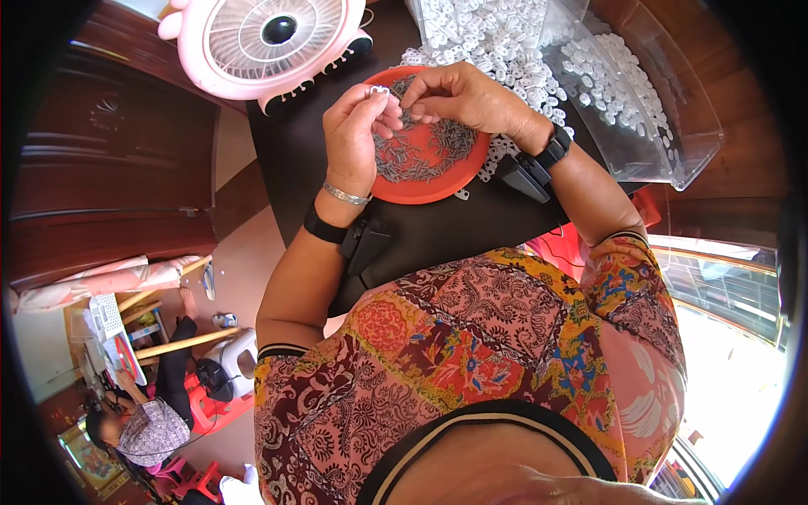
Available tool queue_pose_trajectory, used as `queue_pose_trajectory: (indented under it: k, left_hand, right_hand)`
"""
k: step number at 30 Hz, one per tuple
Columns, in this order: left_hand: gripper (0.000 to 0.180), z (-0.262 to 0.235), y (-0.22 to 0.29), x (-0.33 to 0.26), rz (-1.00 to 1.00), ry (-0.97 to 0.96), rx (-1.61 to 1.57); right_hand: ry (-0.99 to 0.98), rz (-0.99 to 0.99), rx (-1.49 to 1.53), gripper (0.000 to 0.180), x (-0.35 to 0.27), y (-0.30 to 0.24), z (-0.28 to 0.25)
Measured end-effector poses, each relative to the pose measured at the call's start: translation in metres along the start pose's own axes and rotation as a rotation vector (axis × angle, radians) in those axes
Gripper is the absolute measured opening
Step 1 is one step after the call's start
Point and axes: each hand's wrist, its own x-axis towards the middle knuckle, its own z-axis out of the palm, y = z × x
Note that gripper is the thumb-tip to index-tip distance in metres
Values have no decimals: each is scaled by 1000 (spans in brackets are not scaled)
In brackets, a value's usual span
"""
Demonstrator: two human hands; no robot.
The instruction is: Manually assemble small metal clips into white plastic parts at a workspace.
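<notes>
Over the red tray (421,181) of small grey metal pins (438,151) on the dark desk (295,160), the left hand (353,135) pinches a small white plastic piece (379,89) between thumb and fingertips. The right hand (459,97) has its fingers curled close beside it; whether they grip a pin is too small to tell. This looks like the fitting step, a pin going into the piece. The next move would call for fine alignment. A heap of white plastic pieces (505,50) lies just behind the tray, with more in clear bags (640,93).

Dark table (438,231) bears red plate (438,181), pink fan (273,42).
</notes>
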Motion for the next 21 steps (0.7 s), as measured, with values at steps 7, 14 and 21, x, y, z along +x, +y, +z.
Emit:
queue_pose_trajectory:
  k: [7, 14, 21]
  left_hand:
    - [19, 2, 0, -1, 1, 20, -34]
    - [21, 1, 2, -1, -23, -26, 21]
    - [19, 2, 0, -1, -41, -91, 38]
  right_hand:
    - [77, 122, 162, 14, 0, -3, -6]
    - [104, 117, -67, 20, -2, -10, 0]
    - [140, -14, -29, 24, -2, -10, 1]
